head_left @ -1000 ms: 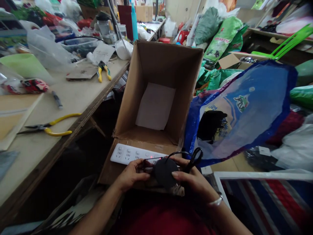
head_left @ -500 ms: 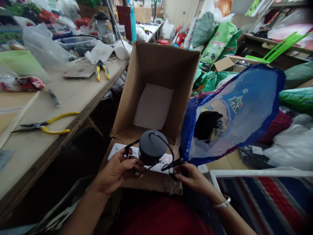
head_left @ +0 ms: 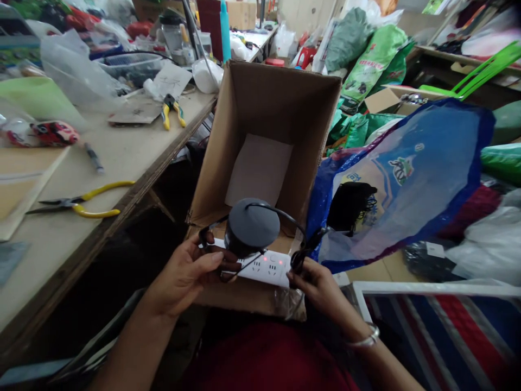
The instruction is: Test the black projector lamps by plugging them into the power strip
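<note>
The round black device [head_left: 253, 221] sits between the hands, over the white strip [head_left: 264, 269] and before the open box [head_left: 280, 92]; the left hand [head_left: 185, 274] grasps a black loop [head_left: 203, 235] beside it; the right hand [head_left: 311, 279] pinches the bundled cord [head_left: 298, 258]; right of the box, a blue-edged bag [head_left: 448, 152]; left, pliers [head_left: 71, 204] on the desk [head_left: 126, 157].

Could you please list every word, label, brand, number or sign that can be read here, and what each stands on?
No word or number can be read with certainty.
Blue-rimmed plastic bag: logo and characters, too blurred.
Green sack: reddish characters, too blurred.
White paper on the workbench: dark marks, too blurred.
White label on a black plastic package: too small.
Black cylindrical device, white power strip: no lettering discernible.
</note>
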Available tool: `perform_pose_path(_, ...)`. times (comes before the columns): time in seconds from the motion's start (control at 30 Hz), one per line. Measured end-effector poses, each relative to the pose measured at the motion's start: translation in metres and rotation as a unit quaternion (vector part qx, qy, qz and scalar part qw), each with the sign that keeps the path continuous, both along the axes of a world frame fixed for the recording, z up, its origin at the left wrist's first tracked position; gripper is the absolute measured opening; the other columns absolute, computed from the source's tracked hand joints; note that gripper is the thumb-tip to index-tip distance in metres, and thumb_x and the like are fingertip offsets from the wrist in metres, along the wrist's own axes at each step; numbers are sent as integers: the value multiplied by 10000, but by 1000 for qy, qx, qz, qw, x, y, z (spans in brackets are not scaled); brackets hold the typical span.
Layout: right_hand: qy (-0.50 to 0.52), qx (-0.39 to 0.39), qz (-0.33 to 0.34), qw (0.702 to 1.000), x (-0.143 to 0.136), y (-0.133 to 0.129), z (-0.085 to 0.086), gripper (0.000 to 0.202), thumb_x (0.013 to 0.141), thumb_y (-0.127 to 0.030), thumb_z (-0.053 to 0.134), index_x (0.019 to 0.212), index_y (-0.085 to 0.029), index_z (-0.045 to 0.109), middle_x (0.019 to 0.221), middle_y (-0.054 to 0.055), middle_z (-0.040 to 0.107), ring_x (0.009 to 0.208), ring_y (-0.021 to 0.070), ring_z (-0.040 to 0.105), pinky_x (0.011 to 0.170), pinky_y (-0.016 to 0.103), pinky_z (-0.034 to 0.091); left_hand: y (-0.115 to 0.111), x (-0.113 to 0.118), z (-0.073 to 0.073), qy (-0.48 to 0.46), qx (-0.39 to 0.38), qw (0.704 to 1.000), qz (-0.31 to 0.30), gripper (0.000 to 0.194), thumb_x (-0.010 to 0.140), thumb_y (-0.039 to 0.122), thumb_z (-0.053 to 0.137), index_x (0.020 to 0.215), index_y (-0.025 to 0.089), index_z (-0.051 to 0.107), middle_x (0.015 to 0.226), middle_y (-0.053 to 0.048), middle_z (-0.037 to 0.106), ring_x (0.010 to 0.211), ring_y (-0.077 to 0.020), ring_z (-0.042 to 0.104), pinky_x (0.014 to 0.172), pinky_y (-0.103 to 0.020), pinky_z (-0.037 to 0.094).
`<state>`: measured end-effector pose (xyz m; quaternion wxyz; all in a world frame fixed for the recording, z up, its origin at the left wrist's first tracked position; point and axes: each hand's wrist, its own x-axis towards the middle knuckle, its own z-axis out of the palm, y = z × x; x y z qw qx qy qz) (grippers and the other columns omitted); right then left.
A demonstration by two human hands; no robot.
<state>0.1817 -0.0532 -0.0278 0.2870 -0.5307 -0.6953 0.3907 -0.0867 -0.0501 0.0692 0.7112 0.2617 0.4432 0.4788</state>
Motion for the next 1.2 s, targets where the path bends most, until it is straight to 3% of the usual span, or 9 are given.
perform_pose_path(0.13, 89, -41, -11, 995, -5, 17, 6, 212, 800, -375, 591, 791, -164, 617, 695, 37, 656, 633, 181, 619, 583, 288, 500, 1, -6, -7, 2, 25, 1000, -2, 353, 655, 177, 776, 853, 181, 485, 769, -53, 735, 711, -217, 704, 602, -318, 584)
perform_pose_path(0.37, 59, -13, 18, 998, -14, 31, -13, 191, 805, -304, 600, 883, -144, 670, 845, 89, 713, 781, 227, 661, 684, 325, 513, 2, 4, -10, 5, 25, 1000, 6, 329, 648, 162, 768, 832, 181, 496, 711, -30, 722, 675, -213, 700, 565, -299, 575)
perform_pose_path(0.6, 14, 33, 87, 996, -20, 25, 3, 101, 832, -230, 564, 803, -181, 647, 761, 48, 663, 714, 190, 611, 670, 293, 468, 3, -1, -21, -10, 44, 999, 19, 306, 657, 165, 767, 825, 180, 511, 748, -29, 727, 686, -201, 702, 608, -308, 580)
perform_pose_path(0.77, 12, 84, 113, 990, -27, 9, -7, 167, 834, -150, 485, 845, -195, 645, 803, 67, 657, 769, 197, 610, 723, 305, 479, 6, 4, -42, -36, 66, 996, 43, 351, 670, 126, 751, 939, 204, 539, 837, -2, 704, 748, -186, 685, 684, -331, 570)
perform_pose_path(1.0, 31, 93, 49, 994, -36, 2, -32, 135, 829, -155, 506, 801, -182, 635, 740, 40, 644, 705, 173, 600, 654, 263, 478, 21, 12, -72, -73, 58, 994, 53, 433, 578, 144, 822, 940, 217, 595, 829, 25, 635, 719, -136, 612, 641, -253, 505)
perform_pose_path(1.2, 64, 66, -19, 996, -40, 4, -45, 69, 784, -227, 580, 765, -176, 621, 726, 25, 634, 675, 177, 582, 622, 264, 468, 28, 16, -76, -79, 75, 992, 68, 484, 491, 202, 880, 903, 280, 639, 858, 50, 614, 782, -123, 581, 732, -242, 465)
